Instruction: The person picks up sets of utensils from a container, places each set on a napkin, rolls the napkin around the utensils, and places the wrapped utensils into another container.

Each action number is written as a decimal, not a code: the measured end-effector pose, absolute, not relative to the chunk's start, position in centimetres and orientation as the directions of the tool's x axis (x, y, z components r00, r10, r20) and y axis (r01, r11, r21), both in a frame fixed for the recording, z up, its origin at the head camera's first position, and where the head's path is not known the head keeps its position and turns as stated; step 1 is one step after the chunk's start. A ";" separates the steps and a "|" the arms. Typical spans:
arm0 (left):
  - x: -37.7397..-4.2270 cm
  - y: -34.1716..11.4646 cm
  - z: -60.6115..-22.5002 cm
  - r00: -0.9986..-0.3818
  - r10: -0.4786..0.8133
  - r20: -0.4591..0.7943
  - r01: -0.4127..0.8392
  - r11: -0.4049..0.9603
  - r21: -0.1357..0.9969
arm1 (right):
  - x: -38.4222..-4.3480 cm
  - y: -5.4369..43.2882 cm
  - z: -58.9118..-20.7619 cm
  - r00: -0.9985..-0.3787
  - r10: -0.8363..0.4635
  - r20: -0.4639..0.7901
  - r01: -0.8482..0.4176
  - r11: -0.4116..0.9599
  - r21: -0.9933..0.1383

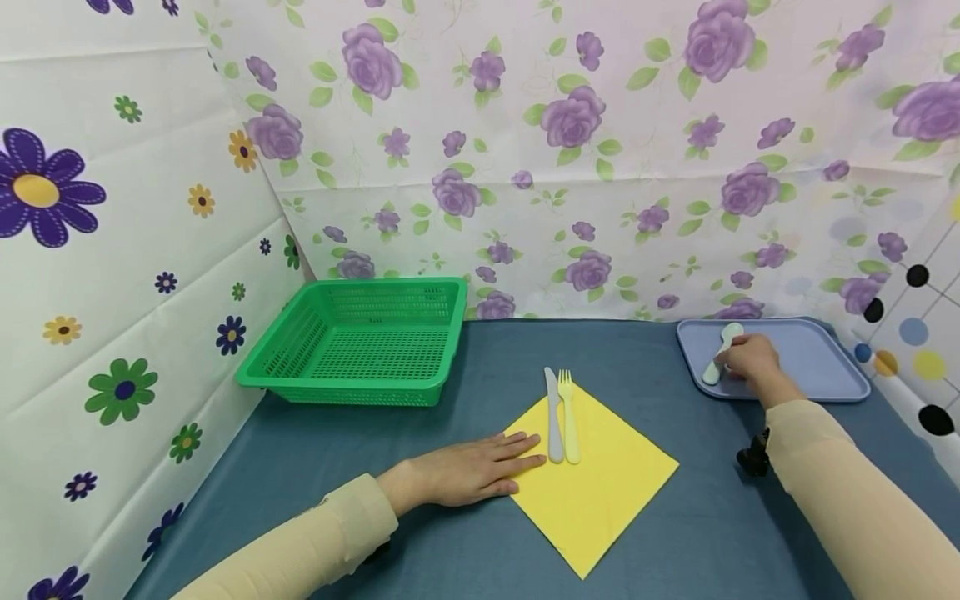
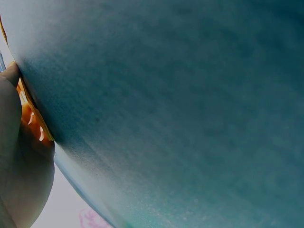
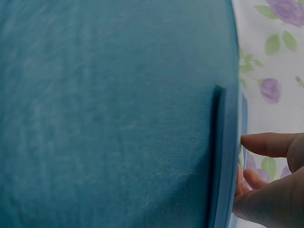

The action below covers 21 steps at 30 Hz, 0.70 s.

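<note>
Honestly, that pale spoon on the lavender tray looks light, stiff and slick, so pinch mid-handle like the right hand does, left hand just flat and empty

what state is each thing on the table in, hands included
green plastic basket: upright, open-topped
yellow napkin: flat, set cornerwise
gray knife: on napkin, blade tip past its edge
yellow fork: beside knife, tines past napkin
lavender tray: flat, right side up
pale spoon: over tray, lifted or not unclear
left hand: resting on napkin's corner
right hand: fingers at spoon
</note>
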<state>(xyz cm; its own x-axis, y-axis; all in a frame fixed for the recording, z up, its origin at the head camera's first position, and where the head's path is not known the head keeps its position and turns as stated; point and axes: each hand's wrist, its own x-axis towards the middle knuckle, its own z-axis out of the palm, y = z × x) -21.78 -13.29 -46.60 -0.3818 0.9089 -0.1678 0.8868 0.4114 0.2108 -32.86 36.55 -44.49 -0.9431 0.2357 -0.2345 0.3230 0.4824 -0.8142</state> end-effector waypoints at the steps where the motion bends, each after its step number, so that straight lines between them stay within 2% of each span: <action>1: -21.8 -13.3 -46.6 -0.382 0.909 -0.168 0.886 0.412 0.212 | -32.9 36.5 -44.6 -0.944 0.243 -0.222 0.319 0.507 -0.801; 5: -21.8 -13.2 -46.6 -0.382 0.909 -0.169 0.886 0.412 0.212 | -33.1 36.3 -44.7 -0.948 0.242 -0.205 0.307 0.541 -0.783; 21: -21.8 -13.2 -46.8 -0.389 0.906 -0.168 0.877 0.420 0.234 | -32.9 36.3 -43.8 -0.936 0.196 -0.292 0.350 0.432 -0.831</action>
